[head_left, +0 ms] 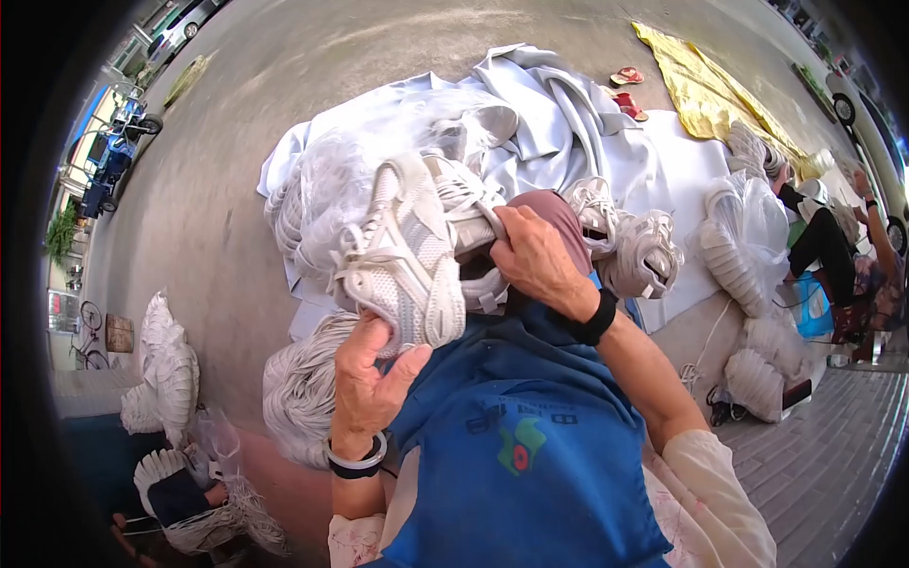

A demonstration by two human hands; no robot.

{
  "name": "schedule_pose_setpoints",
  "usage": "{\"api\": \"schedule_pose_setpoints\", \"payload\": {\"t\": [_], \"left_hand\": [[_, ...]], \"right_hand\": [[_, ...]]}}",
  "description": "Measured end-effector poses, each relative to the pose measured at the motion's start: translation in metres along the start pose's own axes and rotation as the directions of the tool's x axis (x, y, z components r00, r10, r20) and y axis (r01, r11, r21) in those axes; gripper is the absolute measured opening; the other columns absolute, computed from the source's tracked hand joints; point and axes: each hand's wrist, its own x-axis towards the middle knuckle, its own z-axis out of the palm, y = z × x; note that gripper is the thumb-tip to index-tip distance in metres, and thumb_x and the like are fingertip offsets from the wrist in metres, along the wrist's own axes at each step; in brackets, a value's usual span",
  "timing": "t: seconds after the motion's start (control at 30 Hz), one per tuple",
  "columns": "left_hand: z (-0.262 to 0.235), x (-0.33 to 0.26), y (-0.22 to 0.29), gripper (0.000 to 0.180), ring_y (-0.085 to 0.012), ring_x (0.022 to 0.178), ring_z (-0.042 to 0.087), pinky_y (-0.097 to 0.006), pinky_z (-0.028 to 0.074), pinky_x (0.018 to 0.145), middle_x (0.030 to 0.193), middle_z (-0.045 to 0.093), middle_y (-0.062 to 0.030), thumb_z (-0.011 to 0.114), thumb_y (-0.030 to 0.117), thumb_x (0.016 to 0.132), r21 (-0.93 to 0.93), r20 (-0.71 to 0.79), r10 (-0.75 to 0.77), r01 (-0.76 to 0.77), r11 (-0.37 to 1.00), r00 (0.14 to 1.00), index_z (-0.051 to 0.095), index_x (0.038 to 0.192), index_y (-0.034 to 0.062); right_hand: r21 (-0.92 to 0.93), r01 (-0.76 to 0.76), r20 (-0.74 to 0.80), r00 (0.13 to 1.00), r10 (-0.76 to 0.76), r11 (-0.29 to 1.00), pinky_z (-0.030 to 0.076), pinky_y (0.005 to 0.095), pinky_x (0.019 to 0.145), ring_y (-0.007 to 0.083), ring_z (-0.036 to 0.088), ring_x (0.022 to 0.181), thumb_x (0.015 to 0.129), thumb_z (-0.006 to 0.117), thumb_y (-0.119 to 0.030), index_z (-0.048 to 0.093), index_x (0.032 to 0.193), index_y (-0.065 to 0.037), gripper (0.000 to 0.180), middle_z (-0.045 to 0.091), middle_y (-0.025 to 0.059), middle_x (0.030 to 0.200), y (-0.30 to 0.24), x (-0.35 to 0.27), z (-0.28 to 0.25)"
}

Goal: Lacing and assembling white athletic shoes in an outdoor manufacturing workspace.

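My left hand (371,377) is closed under one end of a white-and-grey mesh sneaker (407,256), thumb and fingers on its lower edge. The sneaker stands tilted above my lap. Right against it is a second pale laced sneaker (462,201). My right hand (538,254) is closed with its fingers pinched at this second sneaker's edge, by a pale strip that may be a lace or its collar. The exact grip is hidden behind the fingers. Just right of my knee lie a laced sneaker (593,213) and another sneaker (651,257) with its opening facing me.
A silvery sheet (559,104) covers the ground ahead, bearing clear plastic (350,166) over more shoes. A bundle of pale laces (301,388) lies left of my lap. Red sandals (629,102) and a yellow cloth (705,90) lie beyond. Another person (843,237) sits at right among wrapped bundles.
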Motion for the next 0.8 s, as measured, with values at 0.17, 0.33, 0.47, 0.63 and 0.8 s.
{"api": "schedule_pose_setpoints", "payload": {"t": [0.17, 0.33, 0.47, 0.63, 0.8], "left_hand": [[0.023, 0.019, -0.002, 0.03, -0.0416, 0.101, 0.059, -0.041, 0.048, 0.085, 0.108, 0.06, -0.0251, 0.066, 0.015, 0.087, 0.218, 0.174, 0.059, -0.097, 0.971, 0.983, 0.059, 0.11, -0.0043], [0.032, 0.016, -0.019, 0.033, -0.0445, 0.1, 0.057, -0.046, 0.047, 0.087, 0.108, 0.06, -0.0261, 0.066, 0.015, 0.086, 0.319, 0.297, -0.006, -0.093, 0.943, 0.955, 0.057, 0.112, -0.0037], [0.039, 0.02, -0.02, 0.038, -0.0455, 0.104, 0.054, -0.048, 0.044, 0.091, 0.11, 0.06, -0.0258, 0.068, 0.018, 0.085, 0.357, 0.21, 0.035, -0.11, 0.928, 0.977, 0.056, 0.115, -0.003], [0.033, 0.027, -0.012, 0.039, -0.0451, 0.107, 0.053, -0.047, 0.042, 0.094, 0.113, 0.059, -0.025, 0.069, 0.018, 0.084, 0.301, 0.272, -0.098, 0.012, 0.953, 0.957, 0.057, 0.114, -0.0023], [0.034, 0.028, -0.009, 0.036, -0.0427, 0.103, 0.056, -0.046, 0.043, 0.092, 0.11, 0.062, -0.022, 0.07, 0.019, 0.083, 0.365, 0.354, 0.036, -0.174, 0.915, 0.934, 0.062, 0.113, 0.0007]], "right_hand": [[0.032, 0.196, 0.054, 0.979, -0.198, 0.98, 0.05, 0.0402, 0.077, 0.0365, 0.062, 0.084, 0.079, 0.065, -0.012, 0.06, 0.117, 0.0, 0.04, 0.059, 0.0228, 0.098, -0.002, 0.005, 0.002], [0.323, -0.108, 0.354, 0.935, -0.015, 0.94, 0.05, 0.031, 0.078, 0.0207, 0.061, 0.083, 0.074, 0.072, -0.016, 0.058, 0.13, -0.004, 0.058, 0.064, 0.0183, 0.107, 0.011, 0.007, -0.025], [0.392, -0.127, 0.3, 0.954, 0.004, 0.911, 0.05, 0.0291, 0.076, 0.0168, 0.06, 0.081, 0.073, 0.071, -0.013, 0.061, 0.127, -0.006, 0.055, 0.066, 0.0161, 0.106, 0.015, 0.002, -0.018], [0.402, -0.105, 0.182, 0.983, 0.033, 0.91, 0.047, 0.032, 0.072, 0.0194, 0.058, 0.078, 0.074, 0.067, -0.008, 0.064, 0.122, -0.007, 0.048, 0.062, 0.0133, 0.095, 0.008, -0.009, -0.011], [0.383, 0.03, 0.038, 0.998, -0.048, 0.923, 0.047, 0.0359, 0.072, 0.0261, 0.058, 0.078, 0.076, 0.06, -0.001, 0.065, 0.12, -0.009, 0.046, 0.058, 0.0143, 0.09, 0.01, -0.016, 0.003]]}}
